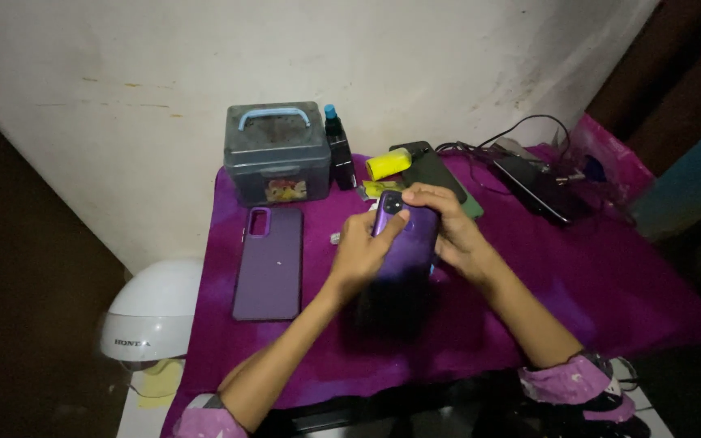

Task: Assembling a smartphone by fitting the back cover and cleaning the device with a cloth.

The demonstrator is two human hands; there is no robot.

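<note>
The counter (610,284), draped in a magenta cloth, stood against a pale wall. Near its middle both hands held a purple phone (406,235) back side up, just above the cloth, its long axis running away from the person with the camera cluster at the far end. The left hand (364,250) closed its grip along the phone's left edge; the right hand (450,231) clamped the right edge and far corner, so neither was nearer than the other. Left of the hands lay a purple phone case (269,264), apart and parallel. Behind it sat a grey lidded box (277,154) with a pale blue handle and a yellow-and-red label on its front. A dark bottle (339,154) with a blue cap stood beside it, then a yellow roll (388,165).
</note>
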